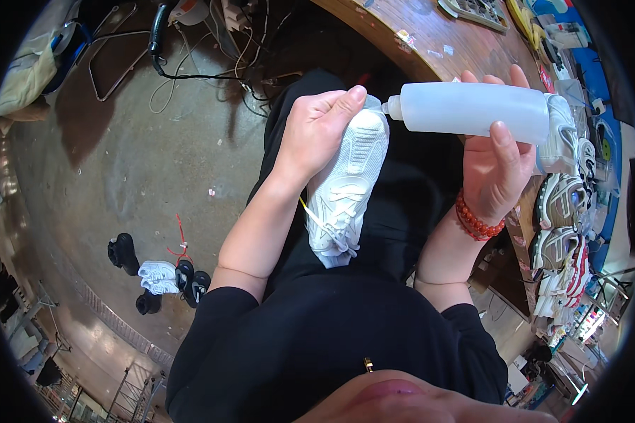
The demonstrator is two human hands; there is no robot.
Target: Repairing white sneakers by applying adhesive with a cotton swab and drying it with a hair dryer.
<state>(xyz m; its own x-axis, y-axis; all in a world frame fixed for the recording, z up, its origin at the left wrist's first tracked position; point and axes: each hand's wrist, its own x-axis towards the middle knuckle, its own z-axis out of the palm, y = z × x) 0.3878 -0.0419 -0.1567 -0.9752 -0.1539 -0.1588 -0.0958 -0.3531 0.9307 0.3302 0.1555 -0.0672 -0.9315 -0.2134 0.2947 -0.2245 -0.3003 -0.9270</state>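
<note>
A white lace-up sneaker [347, 180] rests along my lap, toe pointing away from me. My left hand [322, 127] is closed round the left side of its toe, thumb near the tip. In my right hand [499, 151] lies a translucent white squeeze bottle [473, 111], held sideways with the thumb in front and fingers behind. Its narrow nozzle points left and meets the sneaker's toe edge; whether it touches or sits just short, I cannot tell. Red beads [475, 220] circle my right wrist.
A wooden workbench [374, 25] curves along the far right, with a compartment tray [476, 10] on it. Several sneakers [559, 190] line the right side. More shoes [159, 275] stand on the floor at left. Cables [212, 74] and a black-handled tool [159, 32] hang at far left.
</note>
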